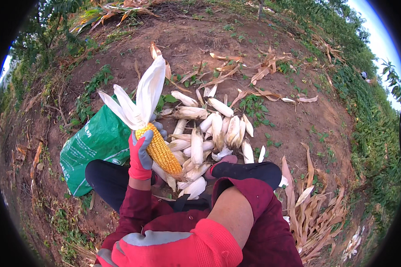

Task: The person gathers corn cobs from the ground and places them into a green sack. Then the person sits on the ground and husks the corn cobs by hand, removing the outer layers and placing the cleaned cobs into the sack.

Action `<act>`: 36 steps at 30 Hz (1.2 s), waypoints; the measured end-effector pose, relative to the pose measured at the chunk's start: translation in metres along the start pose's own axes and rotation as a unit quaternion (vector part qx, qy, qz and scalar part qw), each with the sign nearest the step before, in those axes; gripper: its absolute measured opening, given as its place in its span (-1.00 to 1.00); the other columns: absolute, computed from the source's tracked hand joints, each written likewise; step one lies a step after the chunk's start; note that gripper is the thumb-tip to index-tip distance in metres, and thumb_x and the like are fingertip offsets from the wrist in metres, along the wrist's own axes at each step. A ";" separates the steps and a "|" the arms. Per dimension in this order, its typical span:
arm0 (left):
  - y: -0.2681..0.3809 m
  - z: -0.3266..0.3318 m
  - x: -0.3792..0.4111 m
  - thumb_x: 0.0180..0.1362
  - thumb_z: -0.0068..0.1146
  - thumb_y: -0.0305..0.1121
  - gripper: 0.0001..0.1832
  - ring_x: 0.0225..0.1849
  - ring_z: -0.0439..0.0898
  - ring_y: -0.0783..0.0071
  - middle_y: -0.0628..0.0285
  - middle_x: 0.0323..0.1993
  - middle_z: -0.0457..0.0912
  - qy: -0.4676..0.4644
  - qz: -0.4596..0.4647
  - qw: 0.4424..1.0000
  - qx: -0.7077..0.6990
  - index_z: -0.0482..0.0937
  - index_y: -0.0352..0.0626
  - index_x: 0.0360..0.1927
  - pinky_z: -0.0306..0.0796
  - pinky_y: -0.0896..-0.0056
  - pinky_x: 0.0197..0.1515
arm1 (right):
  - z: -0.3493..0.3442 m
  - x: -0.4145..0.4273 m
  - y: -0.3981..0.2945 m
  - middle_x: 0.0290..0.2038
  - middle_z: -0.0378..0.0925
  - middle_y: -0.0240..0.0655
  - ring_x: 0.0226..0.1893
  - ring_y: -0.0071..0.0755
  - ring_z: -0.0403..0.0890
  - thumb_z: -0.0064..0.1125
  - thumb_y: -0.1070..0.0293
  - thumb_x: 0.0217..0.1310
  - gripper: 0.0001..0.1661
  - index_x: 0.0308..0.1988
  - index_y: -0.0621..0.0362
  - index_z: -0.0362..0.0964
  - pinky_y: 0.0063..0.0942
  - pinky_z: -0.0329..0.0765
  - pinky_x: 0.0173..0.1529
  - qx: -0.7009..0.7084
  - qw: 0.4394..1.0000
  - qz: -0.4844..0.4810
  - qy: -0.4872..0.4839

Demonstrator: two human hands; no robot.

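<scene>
My left hand (144, 147), in a red and grey work glove, grips a yellow ear of corn (162, 152) near its base. The ear's pale husks (147, 96) are peeled back and point up and away from me. Close to my body, my right hand (153, 242), gloved alike, reaches across my front to the lower left; its fingers are partly hidden, so its hold cannot be told. Between my bent legs lies a pile of corn ears in whitish husks (197, 145), just right of the held ear.
A green plastic sack (93, 147) bearing writing lies at my left, by my knee. Dry husks and leaves (314, 213) are heaped at the lower right. More dry leaves (267, 66) lie scattered on the brown soil (193, 36) ahead, with green plants along both sides.
</scene>
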State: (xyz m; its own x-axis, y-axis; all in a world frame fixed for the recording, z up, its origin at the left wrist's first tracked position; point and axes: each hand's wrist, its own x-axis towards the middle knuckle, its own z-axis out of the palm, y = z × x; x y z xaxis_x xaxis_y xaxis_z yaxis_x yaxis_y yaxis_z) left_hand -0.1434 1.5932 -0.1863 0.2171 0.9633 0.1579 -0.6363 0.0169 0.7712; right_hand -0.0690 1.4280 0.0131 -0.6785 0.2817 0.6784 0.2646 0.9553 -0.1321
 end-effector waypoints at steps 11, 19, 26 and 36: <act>0.028 0.009 -0.021 -0.01 0.19 -0.28 -0.37 -0.20 0.61 0.37 0.15 -0.19 0.57 -0.018 0.051 0.998 0.018 0.35 -0.34 0.15 0.51 0.35 -0.10 | -0.024 -0.040 0.004 -0.26 0.49 -0.34 -0.36 -0.42 0.50 0.14 0.27 -0.17 -0.57 -0.16 0.10 0.45 -0.49 0.40 -0.36 -0.153 0.988 0.001 -0.001; 0.018 0.019 -0.023 -0.08 0.19 -0.26 -0.32 -0.24 0.57 0.36 0.13 -0.21 0.53 -0.022 0.037 0.999 0.022 0.33 -0.34 0.14 0.49 0.37 -0.17 | 0.013 -0.012 -0.016 -0.38 0.49 -0.41 -0.42 -0.31 0.45 0.12 -0.12 -0.13 -0.41 -0.23 0.15 0.48 -0.42 0.37 -0.31 0.142 0.946 0.114 -0.267; 0.017 0.008 -0.022 -0.03 0.19 -0.29 -0.36 -0.18 0.60 0.34 0.13 -0.17 0.56 0.004 0.024 0.998 0.060 0.34 -0.34 0.15 0.49 0.33 -0.06 | -0.043 -0.116 0.035 -0.29 0.66 -0.20 -0.36 -0.35 0.68 0.34 0.12 0.02 -0.45 -0.02 0.20 0.49 -0.49 0.55 -0.40 -0.002 0.990 0.132 0.054; -0.009 0.011 -0.019 0.01 0.23 -0.23 -0.36 -0.07 0.60 0.26 0.09 -0.10 0.57 -0.053 -0.084 0.995 0.021 0.35 -0.31 0.15 0.49 0.26 0.01 | 0.158 -0.232 0.114 0.03 0.49 -0.31 -0.02 -0.47 0.53 0.44 0.27 -0.08 -0.15 0.20 0.24 0.24 -0.48 0.50 0.02 0.522 0.610 0.572 0.169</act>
State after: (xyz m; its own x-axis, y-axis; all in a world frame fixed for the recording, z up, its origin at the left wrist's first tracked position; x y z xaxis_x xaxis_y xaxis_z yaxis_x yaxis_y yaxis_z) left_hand -0.1338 1.5719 -0.1895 0.3951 0.9145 0.0869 -0.5541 0.1618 0.8166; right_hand 0.0106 1.4854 -0.2736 -0.2314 0.9515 -0.2029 -0.2676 -0.2628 -0.9270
